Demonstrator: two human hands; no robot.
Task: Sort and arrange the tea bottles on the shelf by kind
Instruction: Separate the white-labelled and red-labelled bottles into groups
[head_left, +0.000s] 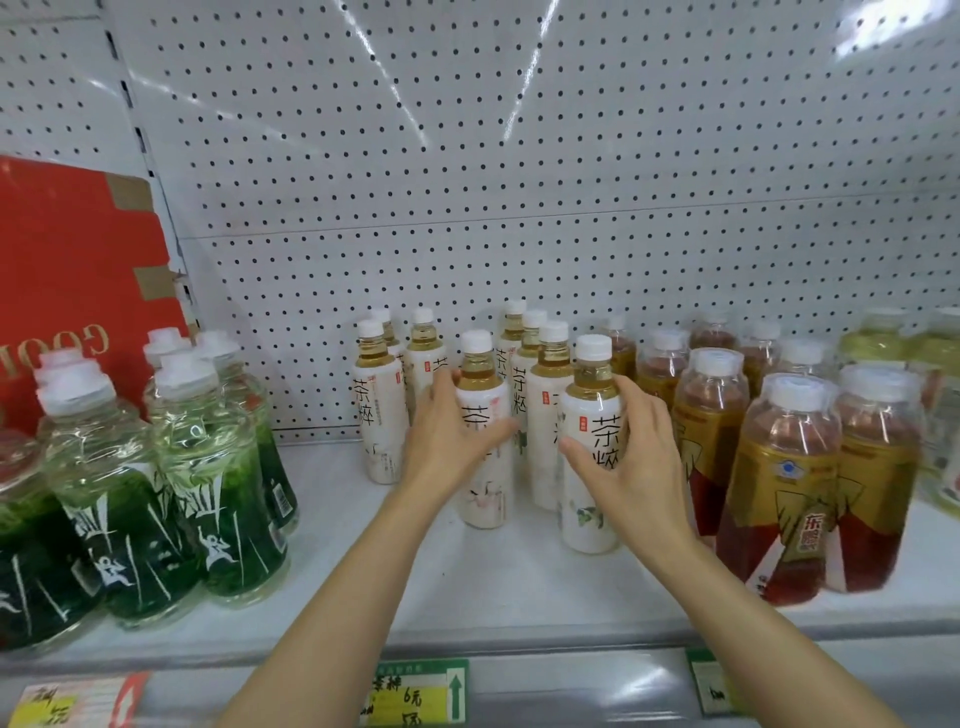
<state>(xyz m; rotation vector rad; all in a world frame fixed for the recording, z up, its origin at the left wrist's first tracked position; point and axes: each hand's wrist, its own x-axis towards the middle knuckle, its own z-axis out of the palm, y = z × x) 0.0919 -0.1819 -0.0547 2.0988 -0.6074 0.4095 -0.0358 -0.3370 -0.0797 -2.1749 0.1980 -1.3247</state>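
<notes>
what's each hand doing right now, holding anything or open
Left hand: closed around a white-label tea bottle standing on the shelf.
Right hand: closed around the front white-label tea bottle, also standing.

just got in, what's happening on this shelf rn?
A person is sorting tea bottles. The left hand grips one white-label bottle; the right hand grips another nearer the front of the shelf. More white-label bottles stand behind them. Green-label bottles are grouped to the left, red-and-gold ones to the right.
</notes>
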